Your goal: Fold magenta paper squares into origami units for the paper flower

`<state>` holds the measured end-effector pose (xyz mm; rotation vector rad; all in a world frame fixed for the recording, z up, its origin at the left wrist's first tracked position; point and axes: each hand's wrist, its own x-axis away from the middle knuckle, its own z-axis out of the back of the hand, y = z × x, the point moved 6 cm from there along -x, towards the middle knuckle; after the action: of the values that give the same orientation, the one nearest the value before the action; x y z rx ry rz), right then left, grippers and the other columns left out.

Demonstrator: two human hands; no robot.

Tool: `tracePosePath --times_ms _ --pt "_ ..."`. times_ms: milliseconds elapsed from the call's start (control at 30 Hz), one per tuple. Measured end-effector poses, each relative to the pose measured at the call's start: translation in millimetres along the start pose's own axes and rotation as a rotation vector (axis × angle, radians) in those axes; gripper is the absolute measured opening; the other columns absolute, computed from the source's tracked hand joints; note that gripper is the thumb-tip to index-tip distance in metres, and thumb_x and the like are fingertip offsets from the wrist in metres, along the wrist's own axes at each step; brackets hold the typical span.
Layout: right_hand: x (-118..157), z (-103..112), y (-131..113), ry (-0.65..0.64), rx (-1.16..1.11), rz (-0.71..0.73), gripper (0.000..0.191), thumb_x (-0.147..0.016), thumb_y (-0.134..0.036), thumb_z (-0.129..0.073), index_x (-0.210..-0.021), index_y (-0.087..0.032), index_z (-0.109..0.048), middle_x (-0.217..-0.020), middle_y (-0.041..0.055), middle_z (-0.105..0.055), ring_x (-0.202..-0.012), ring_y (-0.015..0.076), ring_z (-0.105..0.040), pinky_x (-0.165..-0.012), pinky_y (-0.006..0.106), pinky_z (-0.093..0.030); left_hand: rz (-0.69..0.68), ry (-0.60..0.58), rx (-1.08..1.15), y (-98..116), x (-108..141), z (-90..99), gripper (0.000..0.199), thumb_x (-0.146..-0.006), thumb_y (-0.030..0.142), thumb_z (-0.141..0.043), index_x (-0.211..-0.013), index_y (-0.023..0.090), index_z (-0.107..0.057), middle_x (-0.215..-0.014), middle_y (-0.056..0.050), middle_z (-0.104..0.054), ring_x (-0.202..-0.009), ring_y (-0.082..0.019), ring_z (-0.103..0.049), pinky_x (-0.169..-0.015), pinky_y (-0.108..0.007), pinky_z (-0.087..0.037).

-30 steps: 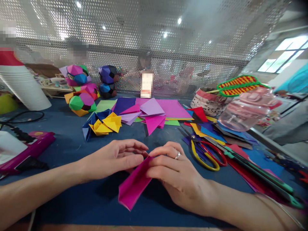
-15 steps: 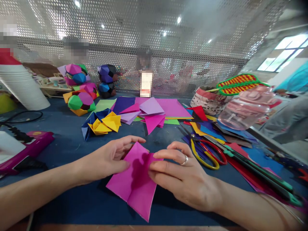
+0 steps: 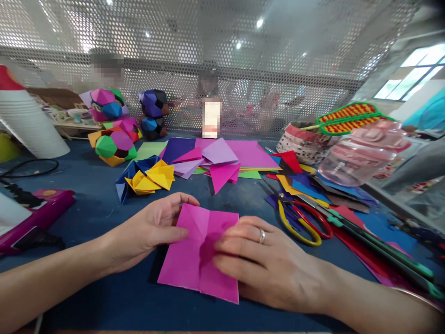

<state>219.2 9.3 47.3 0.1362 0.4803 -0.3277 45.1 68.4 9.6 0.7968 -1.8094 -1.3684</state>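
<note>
A creased sheet of magenta origami paper (image 3: 187,260) lies opened out just above the blue tabletop, with fold lines down its middle and across. My left hand (image 3: 156,229) pinches its left edge, thumb on top and fingers behind. On the right half, my right hand (image 3: 264,260) has its bent fingers on the paper's surface and holds that side; its thumb is hidden. A ring shows on one right finger. Beyond the hands sit folded yellow paper units (image 3: 149,178) and a blue folded unit (image 3: 121,185).
Loose coloured sheets (image 3: 253,155) lie at the back. To the right are scissors (image 3: 301,222), a green-and-black cutter (image 3: 382,246), a pink bottle (image 3: 361,153) and a fabric pot (image 3: 302,141). Paper balls (image 3: 116,146), stacked cups (image 3: 29,120) and a purple power strip (image 3: 45,213) stand left.
The magenta paper has turned and opened flatter, its top edge now wider. My right hand has shifted from pinching its upper right edge to lying over its right half.
</note>
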Motion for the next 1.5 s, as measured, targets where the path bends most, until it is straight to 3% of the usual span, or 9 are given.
tracePosePath --times_ms 167,333,433,500,633,867,1067,1267,1500 --pt "1.8 -0.8 -2.3 0.011 -0.044 0.054 0.022 -0.100 -0.010 -0.050 -0.102 -0.015 -0.071 -0.106 0.0020 -0.076 -0.101 0.0159 -0.064 -0.098 0.032 -0.047 -0.100 -0.016 -0.191 -1.2 -0.2 -0.1 0.036 -0.088 0.021 -0.068 -0.118 0.024 -0.048 -0.102 -0.001 -0.061 -0.092 -0.014 -0.062 -0.079 -0.026 -0.055" --pt "3.0 -0.7 3.5 -0.012 -0.016 0.054 0.028 -0.102 -0.010 -0.044 -0.098 -0.014 -0.072 -0.104 0.0032 -0.076 -0.099 0.0177 -0.064 -0.098 0.034 -0.047 -0.575 0.126 -1.044 12.9 20.1 -6.7 0.041 -0.093 0.006 -0.051 -0.127 0.028 -0.053 -0.147 -0.006 -0.045 -0.135 -0.024 -0.046 -0.108 -0.042 -0.047" --pt "4.4 1.2 4.6 -0.005 -0.007 0.066 0.028 -0.101 -0.009 -0.045 -0.094 -0.013 -0.072 -0.103 0.0043 -0.076 -0.099 0.0180 -0.064 -0.098 0.033 -0.047 -0.851 0.002 -1.317 14.1 38.7 -28.2 0.043 -0.091 -0.001 -0.050 -0.124 0.024 -0.062 -0.146 -0.005 -0.050 -0.140 -0.023 -0.043 -0.120 -0.045 -0.033" --pt "5.0 0.5 5.3 -0.029 -0.035 0.058 0.025 -0.099 -0.008 -0.048 -0.097 -0.012 -0.072 -0.105 0.0055 -0.075 -0.100 0.0186 -0.064 -0.098 0.034 -0.047 -0.929 -0.084 -1.320 13.6 47.2 -38.2 0.035 -0.092 0.004 -0.052 -0.120 0.021 -0.066 -0.131 -0.004 -0.065 -0.127 -0.020 -0.057 -0.117 -0.037 -0.039" --pt "4.4 -0.8 7.6 -0.077 -0.161 0.018 0.018 -0.095 -0.010 -0.055 -0.103 -0.009 -0.072 -0.107 0.0071 -0.074 -0.103 0.0201 -0.063 -0.095 0.034 -0.049 -0.943 -0.089 -1.324 12.9 53.3 -44.3 0.028 -0.096 0.013 -0.052 -0.115 0.021 -0.071 -0.112 -0.001 -0.075 -0.103 -0.017 -0.071 -0.093 -0.026 -0.058" --pt "3.5 -4.7 19.3 -0.083 -0.442 -0.133 0.015 -0.095 -0.026 -0.069 -0.096 -0.012 -0.072 -0.104 0.0062 -0.073 -0.099 0.0175 -0.065 -0.092 0.031 -0.048 -0.966 -0.139 -1.301 9.4 54.0 -44.5 0.023 -0.098 0.016 -0.052 -0.110 0.019 -0.071 -0.104 -0.001 -0.077 -0.093 -0.016 -0.072 -0.084 -0.024 -0.060" --pt "0.8 -14.8 27.2 -0.077 -0.667 -0.392 0.005 -0.094 -0.019 -0.070 -0.091 -0.015 -0.069 -0.095 0.0011 -0.071 -0.093 0.0118 -0.064 -0.090 0.027 -0.044 -0.975 -0.177 -1.328 13.0 51.6 -48.8 0.024 -0.101 0.016 -0.049 -0.112 0.017 -0.069 -0.103 -0.002 -0.077 -0.088 -0.014 -0.073 -0.084 -0.020 -0.059" --pt "1.8 -24.0 29.4 -0.078 -0.532 -0.633 0.022 -0.094 -0.032 -0.070 -0.079 -0.018 -0.062 -0.083 -0.0029 -0.063 -0.082 0.0138 -0.054 -0.079 0.031 -0.037 -0.973 -0.175 -1.320 12.7 51.7 -48.8 0.023 -0.102 0.020 -0.049 -0.112 0.016 -0.070 -0.105 -0.002 -0.076 -0.089 -0.013 -0.072 -0.090 -0.020 -0.056" --pt "1.5 -31.3 30.5 -0.173 -0.367 -0.750 0.032 -0.093 -0.042 -0.069 -0.074 -0.020 -0.057 -0.077 -0.0043 -0.061 -0.077 0.0158 -0.049 -0.074 0.034 -0.028 -0.978 -0.167 -1.322 12.8 52.1 -48.7 0.019 -0.102 0.022 -0.052 -0.107 0.016 -0.069 -0.098 -0.002 -0.075 -0.082 -0.015 -0.070 -0.073 -0.023 -0.057"
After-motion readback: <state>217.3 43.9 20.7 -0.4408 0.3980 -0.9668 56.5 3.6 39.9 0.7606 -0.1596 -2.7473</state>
